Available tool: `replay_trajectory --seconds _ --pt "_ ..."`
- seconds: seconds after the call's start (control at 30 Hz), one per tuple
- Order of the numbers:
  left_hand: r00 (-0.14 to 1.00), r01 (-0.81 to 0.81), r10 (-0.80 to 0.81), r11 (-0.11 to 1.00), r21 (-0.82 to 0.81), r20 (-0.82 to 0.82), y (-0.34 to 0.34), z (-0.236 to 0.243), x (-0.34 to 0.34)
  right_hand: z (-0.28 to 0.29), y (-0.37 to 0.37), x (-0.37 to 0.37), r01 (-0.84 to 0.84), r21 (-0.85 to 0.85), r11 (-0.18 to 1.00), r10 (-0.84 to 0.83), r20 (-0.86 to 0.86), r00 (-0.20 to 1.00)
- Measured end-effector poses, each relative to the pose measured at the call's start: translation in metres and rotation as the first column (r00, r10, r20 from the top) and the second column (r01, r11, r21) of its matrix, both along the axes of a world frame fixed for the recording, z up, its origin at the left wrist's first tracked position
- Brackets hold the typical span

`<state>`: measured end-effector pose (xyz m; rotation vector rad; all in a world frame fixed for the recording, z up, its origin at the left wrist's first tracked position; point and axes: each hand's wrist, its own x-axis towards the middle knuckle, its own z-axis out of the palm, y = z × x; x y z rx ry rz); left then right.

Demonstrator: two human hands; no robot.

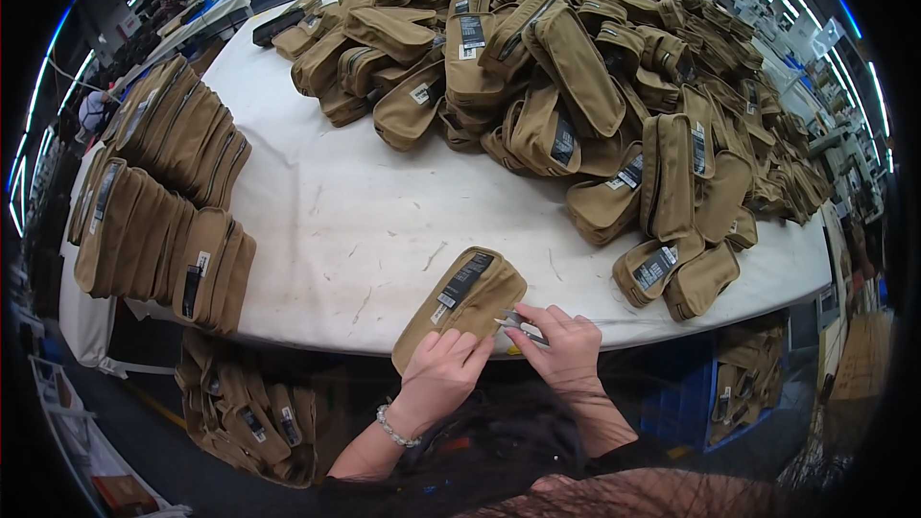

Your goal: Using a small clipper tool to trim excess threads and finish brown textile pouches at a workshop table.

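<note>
A tan fabric zip pouch (443, 324) with a dark hang tag lies slanted at the table's near edge. My left hand (443, 364), with a beaded bracelet at its wrist, grips the pouch's lower right part, its fingers bent over the cloth. In my right hand (559, 345), closed fingers hold a small pair of metal thread snips (523, 327). Their tips point left, at the pouch's right edge beside my left fingers. Whether a thread lies between the blades is too small to tell.
A large heap of similar pouches (576, 67) covers the table's far and right side. Neat upright rows (144, 221) stand at the left on the white table cover (317, 192). Below the edge are more pouches (254, 412) at left and a blue crate (676, 393) at right.
</note>
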<state>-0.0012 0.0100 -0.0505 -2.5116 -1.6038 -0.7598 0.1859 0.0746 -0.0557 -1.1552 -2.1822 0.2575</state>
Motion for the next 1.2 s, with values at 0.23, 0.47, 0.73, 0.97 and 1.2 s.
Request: replay_trajectory --seconds 0.23,0.47,0.73,0.97,1.2 --pt "0.944 -0.213 0.238 0.969 -0.129 0.230 0.011 0.008 0.005 -0.035 0.033 -0.019 -0.310 -0.525 0.792 -0.168 -0.677 0.717" --pt "0.920 -0.249 0.294 0.949 -0.196 0.258 0.033 0.002 0.005 -0.060 0.037 -0.037 -0.417 -0.436 0.798 -0.155 -0.817 0.556" --pt "0.880 -0.042 0.172 0.956 -0.289 0.442 0.028 0.018 -0.007 -0.059 0.033 -0.037 -0.431 -0.409 0.805 -0.147 -0.840 0.523" --pt "0.811 0.558 -0.393 0.741 -0.374 0.434 -0.017 0.040 -0.009 -0.058 0.033 -0.036 -0.377 -0.409 0.831 -0.203 -0.854 0.480" --pt "0.749 0.587 -0.334 0.734 -0.340 0.572 -0.043 0.029 -0.023 -0.062 0.033 -0.035 -0.376 -0.416 0.828 -0.211 -0.853 0.478"
